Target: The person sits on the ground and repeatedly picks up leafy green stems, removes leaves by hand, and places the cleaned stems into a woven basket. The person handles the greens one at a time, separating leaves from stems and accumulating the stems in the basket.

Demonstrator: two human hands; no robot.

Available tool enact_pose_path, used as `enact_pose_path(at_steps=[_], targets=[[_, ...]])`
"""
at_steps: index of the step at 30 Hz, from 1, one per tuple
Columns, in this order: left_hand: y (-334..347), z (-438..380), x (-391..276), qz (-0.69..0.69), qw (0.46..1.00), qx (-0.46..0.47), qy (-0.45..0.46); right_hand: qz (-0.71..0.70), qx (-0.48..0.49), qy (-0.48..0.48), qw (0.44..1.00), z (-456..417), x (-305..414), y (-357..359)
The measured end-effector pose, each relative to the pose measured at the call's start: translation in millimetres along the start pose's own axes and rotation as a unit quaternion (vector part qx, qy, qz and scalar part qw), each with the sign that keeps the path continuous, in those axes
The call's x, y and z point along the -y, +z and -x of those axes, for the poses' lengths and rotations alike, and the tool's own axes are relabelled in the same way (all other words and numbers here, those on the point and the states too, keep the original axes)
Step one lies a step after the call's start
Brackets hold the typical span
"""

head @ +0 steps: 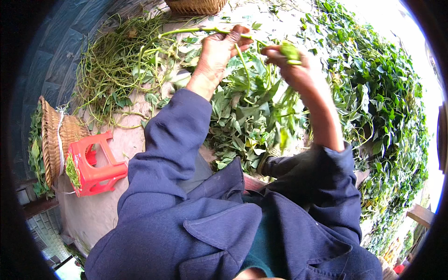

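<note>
My left hand (224, 49) is closed on a green vine stem (189, 30), pinched between thumb and fingers; the stem runs out to the left and droops. To its right, my right hand (288, 61) grips leafy green stems, blurred, with a leaf at the fingers. Stems and leaves hang below the hands, over a heap of cut leafy greens (241, 122) on the ground in front of me. A tangle of mostly bare stems (108, 66) lies on the left.
A red plastic stool (99, 171) with green bits on its seat lies at the left beside a woven basket (52, 140). Another woven basket (197, 5) stands at the top. A long mass of leafy vines (381, 87) fills the right side. My shoe shows below the heap.
</note>
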State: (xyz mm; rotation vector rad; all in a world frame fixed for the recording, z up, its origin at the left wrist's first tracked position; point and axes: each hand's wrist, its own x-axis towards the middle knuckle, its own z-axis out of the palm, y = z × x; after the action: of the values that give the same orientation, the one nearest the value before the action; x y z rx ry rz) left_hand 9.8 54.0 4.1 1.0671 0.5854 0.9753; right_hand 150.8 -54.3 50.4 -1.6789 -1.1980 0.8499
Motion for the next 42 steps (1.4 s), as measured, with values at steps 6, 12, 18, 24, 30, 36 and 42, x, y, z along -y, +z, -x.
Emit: enact_pose_path(at_steps=[6,12,18,24,30,36,42], targets=[[23,13,4,-0.142,0.989,0.007,-0.029,-0.213,0.021,0.064,0.975,-19,-33,50],[15,9,-17,-0.174,0.972,0.118,0.101,-0.418,0.156,0.066,0.893,-27,-41,33],[9,12,-24,-0.197,0.962,0.093,0.162,-0.403,0.176,0.055,0.896,-24,-30,26],[16,11,-4,-0.091,0.989,-0.03,0.111,-0.424,0.086,0.038,0.901,-22,-35,46],[18,6,9,-0.073,0.993,-0.081,0.042,-0.3,-0.068,-0.031,0.951,-22,-43,63],[12,-7,10,-0.023,0.992,-0.111,0.053,-0.033,0.036,-0.137,0.989,-27,-59,51],[-21,-17,-19,-0.024,0.988,-0.099,0.112,-0.162,0.114,-0.049,0.979,8,-4,19]])
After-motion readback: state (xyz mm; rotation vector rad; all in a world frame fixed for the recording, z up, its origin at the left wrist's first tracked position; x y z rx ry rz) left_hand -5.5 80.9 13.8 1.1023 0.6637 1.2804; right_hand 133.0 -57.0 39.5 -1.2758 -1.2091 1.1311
